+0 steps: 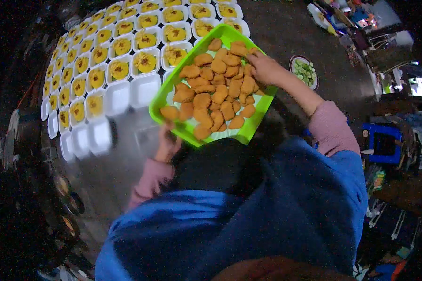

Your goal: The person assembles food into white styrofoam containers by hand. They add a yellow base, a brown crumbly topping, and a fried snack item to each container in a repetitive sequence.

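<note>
A bright green tray (261, 121), lined with pale paper, is tilted in front of my body and holds many golden breaded nuggets (219, 96). My left hand (168, 143), partly blurred, is at the tray's near-left side, its fingers closed on the rim beside one nugget in the corner. Over the far-right rim reaches my right hand (266, 69), its bent fingers closed around a nugget among the others. Left of the tray, rows of white foam boxes (145, 38) hold yellow rice with a brown topping. Two white boxes (117, 97) beside the tray show no food.
Right of the tray a plate of sliced cucumber (305, 71) stands on the dark surface. Open foam lids (100, 136) edge the near-left rows. Along the right lie a blue-framed object (383, 145) and assorted clutter.
</note>
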The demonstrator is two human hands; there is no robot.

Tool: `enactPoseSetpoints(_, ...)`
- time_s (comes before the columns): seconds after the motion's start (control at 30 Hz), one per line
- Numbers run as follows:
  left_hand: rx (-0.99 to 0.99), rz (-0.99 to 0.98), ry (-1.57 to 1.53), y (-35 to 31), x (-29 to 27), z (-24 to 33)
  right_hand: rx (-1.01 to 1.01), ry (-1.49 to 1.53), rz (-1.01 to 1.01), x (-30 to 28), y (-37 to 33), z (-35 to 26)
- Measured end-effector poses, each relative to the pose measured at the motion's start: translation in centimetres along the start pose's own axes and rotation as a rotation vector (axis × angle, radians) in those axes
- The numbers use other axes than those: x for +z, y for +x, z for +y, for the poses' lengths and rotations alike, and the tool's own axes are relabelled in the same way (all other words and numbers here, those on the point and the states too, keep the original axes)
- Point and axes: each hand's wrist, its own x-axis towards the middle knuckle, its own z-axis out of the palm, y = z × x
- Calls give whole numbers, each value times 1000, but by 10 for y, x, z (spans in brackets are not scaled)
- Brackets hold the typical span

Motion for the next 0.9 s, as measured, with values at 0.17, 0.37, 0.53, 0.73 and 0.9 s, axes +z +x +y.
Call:
enactPoseSetpoints(0.17, 235, 35, 264, 10, -33, -19, 88, 153, -109, 7, 11, 7)
enactPoseSetpoints(0.37, 313, 223, 312, -2, -69, -16, 93, 449, -117, 43, 26, 9)
enactPoseSetpoints(0.53, 375, 377, 307, -10, -81, -16, -38, 639, 16, 66, 24, 20)
enactPoseSetpoints(0.73, 372, 444, 286, -20, -130, -21, -67, 882, -466, 85, 20, 0)
enactPoseSetpoints(0.9, 355, 513, 278, -32, -158, -30, -213, 1294, -608, 73, 62, 62)
